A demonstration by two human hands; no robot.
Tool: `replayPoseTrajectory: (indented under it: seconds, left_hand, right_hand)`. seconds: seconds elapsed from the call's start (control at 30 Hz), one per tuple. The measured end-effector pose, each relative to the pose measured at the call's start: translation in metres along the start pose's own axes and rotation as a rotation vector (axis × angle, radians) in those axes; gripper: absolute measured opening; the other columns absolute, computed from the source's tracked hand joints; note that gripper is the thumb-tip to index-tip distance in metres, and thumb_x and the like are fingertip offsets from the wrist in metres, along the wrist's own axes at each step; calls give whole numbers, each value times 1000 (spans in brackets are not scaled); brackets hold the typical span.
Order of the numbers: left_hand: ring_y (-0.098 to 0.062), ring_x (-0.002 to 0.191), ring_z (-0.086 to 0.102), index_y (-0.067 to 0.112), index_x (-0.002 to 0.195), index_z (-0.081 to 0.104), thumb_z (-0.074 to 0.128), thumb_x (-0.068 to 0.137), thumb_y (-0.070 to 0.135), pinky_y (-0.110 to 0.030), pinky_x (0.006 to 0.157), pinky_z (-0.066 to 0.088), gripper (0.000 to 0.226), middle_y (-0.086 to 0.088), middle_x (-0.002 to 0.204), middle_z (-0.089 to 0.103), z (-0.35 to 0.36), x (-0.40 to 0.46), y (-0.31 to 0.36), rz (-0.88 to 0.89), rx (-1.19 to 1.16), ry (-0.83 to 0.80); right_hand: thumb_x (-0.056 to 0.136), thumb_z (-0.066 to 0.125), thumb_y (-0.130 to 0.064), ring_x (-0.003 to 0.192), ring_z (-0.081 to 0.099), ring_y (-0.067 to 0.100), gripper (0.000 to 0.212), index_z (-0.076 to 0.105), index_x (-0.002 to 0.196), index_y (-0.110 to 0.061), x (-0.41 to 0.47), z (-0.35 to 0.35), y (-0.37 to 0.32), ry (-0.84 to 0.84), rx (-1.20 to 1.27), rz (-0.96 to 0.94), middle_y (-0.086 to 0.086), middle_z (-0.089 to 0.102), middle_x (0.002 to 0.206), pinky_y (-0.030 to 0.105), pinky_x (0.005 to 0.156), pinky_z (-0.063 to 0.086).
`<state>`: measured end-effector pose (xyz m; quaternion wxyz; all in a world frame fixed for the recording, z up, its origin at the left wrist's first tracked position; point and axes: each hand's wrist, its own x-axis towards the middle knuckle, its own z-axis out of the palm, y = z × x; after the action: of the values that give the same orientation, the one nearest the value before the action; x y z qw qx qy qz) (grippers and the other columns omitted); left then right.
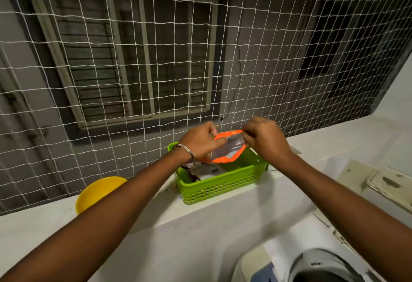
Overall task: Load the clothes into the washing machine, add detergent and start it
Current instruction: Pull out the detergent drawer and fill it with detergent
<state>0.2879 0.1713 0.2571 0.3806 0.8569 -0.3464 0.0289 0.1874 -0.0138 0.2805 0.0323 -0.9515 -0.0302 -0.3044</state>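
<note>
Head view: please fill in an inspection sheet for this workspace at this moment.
Surface: white ledge carrying the basket and bowl.
Job's things: orange pouch, mouth pulled open, held above the green basket; washing machine partly in view at lower right.
Clutter: packets lying in the basket; yellow bowl on the ledge, left of the basket.
Grippers: left hand and right hand each pinch a side of the pouch mouth.
Cables: thin dark wire hanging down the far wall.
Surroundings: white netting in front of a barred window.

Both hands (pixel 231 141) on orange pouch (pixel 227 148)
</note>
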Motion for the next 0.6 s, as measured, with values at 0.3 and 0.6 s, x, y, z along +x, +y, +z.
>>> replayPoseTrajectory:
  seconds: [0.3,0.6]
  left_hand:
    - [-14,54,42,21,74,46,63,70,30,-28,56,34,20,1,58,48,-16,-17,-8,-21,-306,-45]
    - [-9,50,42,20,70,42,56,81,19,-38,51,51,18,4,60,36,-15,-29,-4,-82,-280,2]
  right_hand:
    - [80,59,-16,63,60,38,8,60,76,-10,2,3,-27,9,-129,-124,10,56,83,39,45,49]
    - [92,57,-37,68,60,38,24,55,94,-14,-8,-2,-39,127,20,-148,8,53,97,37,48,49]
